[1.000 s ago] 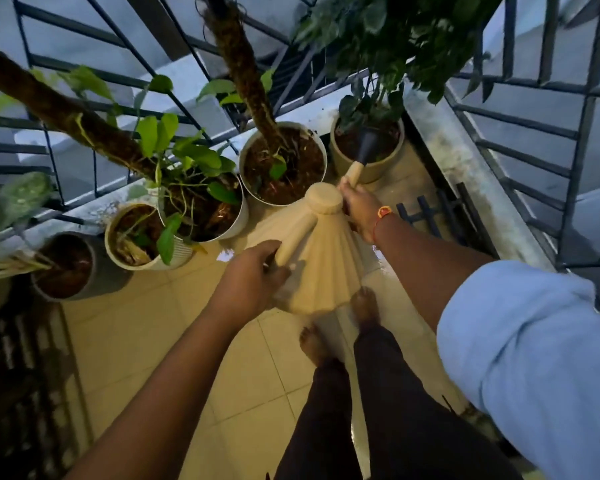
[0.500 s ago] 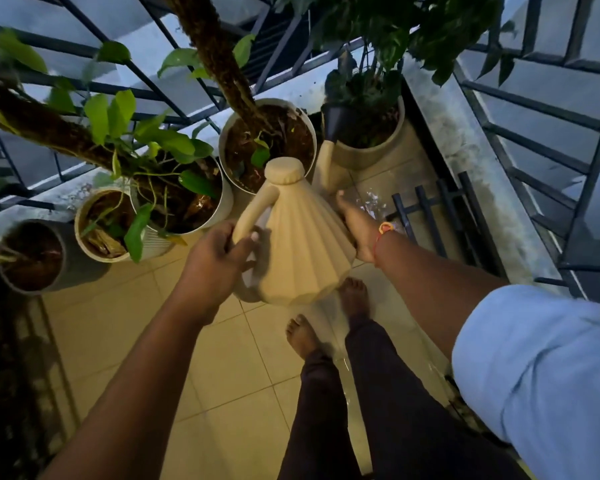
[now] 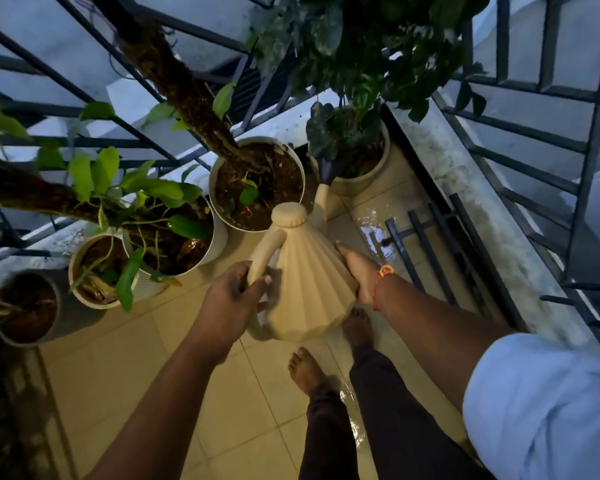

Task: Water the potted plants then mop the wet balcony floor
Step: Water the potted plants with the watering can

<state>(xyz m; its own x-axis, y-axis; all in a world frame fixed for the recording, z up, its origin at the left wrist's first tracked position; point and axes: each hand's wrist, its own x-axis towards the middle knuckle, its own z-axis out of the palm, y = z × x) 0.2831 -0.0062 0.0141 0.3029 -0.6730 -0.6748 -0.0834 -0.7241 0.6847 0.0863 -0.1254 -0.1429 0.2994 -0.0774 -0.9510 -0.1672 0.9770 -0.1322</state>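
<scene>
The tan watering can (image 3: 309,289), a cone with folds and a round lid (image 3: 289,214), is in the middle of the frame; the left hand (image 3: 229,299) wraps its handle (image 3: 267,251) and the right hand (image 3: 357,271) lies flat on its right side. Its dark spout tip (image 3: 326,169) is half lost in the leaves (image 3: 343,133) over the tan pot (image 3: 368,178) at upper middle. The tiled floor (image 3: 118,375) is open at lower left; the railing (image 3: 589,168) edges the right.
</scene>
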